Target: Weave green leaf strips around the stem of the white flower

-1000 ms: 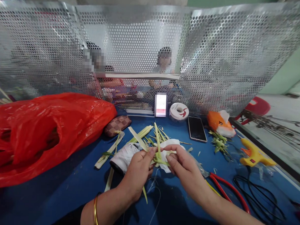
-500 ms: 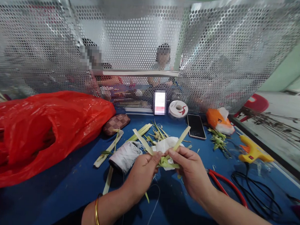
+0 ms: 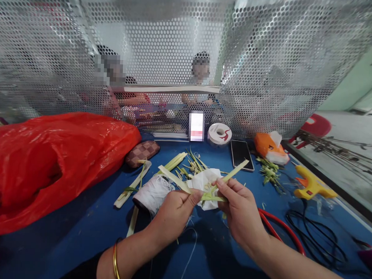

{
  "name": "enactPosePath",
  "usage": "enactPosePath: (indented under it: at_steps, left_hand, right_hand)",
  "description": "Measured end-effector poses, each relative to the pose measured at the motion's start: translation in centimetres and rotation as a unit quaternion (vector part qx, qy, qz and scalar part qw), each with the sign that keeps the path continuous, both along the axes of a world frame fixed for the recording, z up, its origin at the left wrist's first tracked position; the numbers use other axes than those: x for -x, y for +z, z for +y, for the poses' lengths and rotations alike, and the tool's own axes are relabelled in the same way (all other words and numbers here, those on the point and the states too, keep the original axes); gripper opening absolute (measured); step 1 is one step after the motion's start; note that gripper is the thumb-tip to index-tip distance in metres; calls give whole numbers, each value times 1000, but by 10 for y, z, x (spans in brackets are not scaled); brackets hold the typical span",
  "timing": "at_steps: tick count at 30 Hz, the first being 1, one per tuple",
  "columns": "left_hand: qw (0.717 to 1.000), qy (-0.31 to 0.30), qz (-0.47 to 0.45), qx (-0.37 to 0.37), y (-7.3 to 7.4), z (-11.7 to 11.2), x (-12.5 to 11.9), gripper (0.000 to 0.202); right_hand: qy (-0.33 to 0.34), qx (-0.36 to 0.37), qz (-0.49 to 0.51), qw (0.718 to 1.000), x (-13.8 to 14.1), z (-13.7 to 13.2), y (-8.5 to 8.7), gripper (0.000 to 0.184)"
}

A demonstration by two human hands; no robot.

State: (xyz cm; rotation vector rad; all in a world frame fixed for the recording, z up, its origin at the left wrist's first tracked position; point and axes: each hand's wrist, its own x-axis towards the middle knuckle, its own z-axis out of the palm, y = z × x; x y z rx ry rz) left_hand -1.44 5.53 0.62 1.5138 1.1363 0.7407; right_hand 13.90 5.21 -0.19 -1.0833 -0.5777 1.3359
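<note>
Over the middle of the table, my left hand (image 3: 180, 206) pinches pale green leaf strips (image 3: 210, 196) between thumb and fingers. One flat strip end juts up and left from it. My right hand (image 3: 237, 200) grips the same strips from the other side, with another strip end pointing up and right. Where the strips cross between my hands they look folded together. Just beyond lies a crumpled white tissue (image 3: 213, 177). Beside my left hand rests a spool of white thread (image 3: 155, 191) on its side, and a loose thread trails below my hands.
Cut stalks (image 3: 176, 160) and scraps lie behind. A red plastic bag (image 3: 91, 132) fills the left. To the right are a phone (image 3: 242, 155), tissue pack (image 3: 271, 147), yellow glue gun (image 3: 314, 184) and red-handled pliers (image 3: 282, 228). A ribbon roll (image 3: 219, 133) stands before a perforated metal screen (image 3: 174, 45).
My hands have moved slightly apart, my right hand to the right, stretching the strips between them. The right strip end now leans farther right. The view has shifted a little.
</note>
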Motion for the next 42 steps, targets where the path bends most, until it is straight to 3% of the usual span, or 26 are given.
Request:
enactPosePath:
  at_steps: [3,7,10,13,19,23,26,31,35,38,42]
  left_hand:
    - [999,-16,-37,33,0,2,0,47]
    - [977,-98,-125,141,-1,2,-2,54]
    - [966,-80,-153,190,0,-1,-5,44]
    - [969,-35,-142,198,2,-3,-6,32]
    - [984,40,-104,142,9,-1,-3,23]
    - [988,41,-69,129,16,0,-1,20]
    - [986,25,-77,143,19,1,1,22]
    - [978,10,-102,183,21,5,7,22]
    - [973,1,-109,205,21,5,9,24]
    - [965,-37,-124,227,18,2,7,25]
    - [953,-82,-147,253,12,-2,1,44]
  right_hand:
    - [-1,-2,-17,1000,0,0,2,33]
    - [55,-32,-88,994,-1,-1,1,30]
    - [98,-78,-185,975,-1,0,-3,26]
    - [148,-130,-301,933,-5,3,-4,26]
    - [301,-183,-464,813,-21,8,10,22]
    - [289,-210,-541,761,-28,6,19,32]
    - [272,-236,-563,744,-33,6,24,32]
    - [268,-237,-558,749,-39,10,29,32]
    - [301,-217,-508,777,-39,14,30,31]
    - [308,-192,-413,835,-31,13,27,24]
    - [285,-98,-224,927,-16,6,18,27]
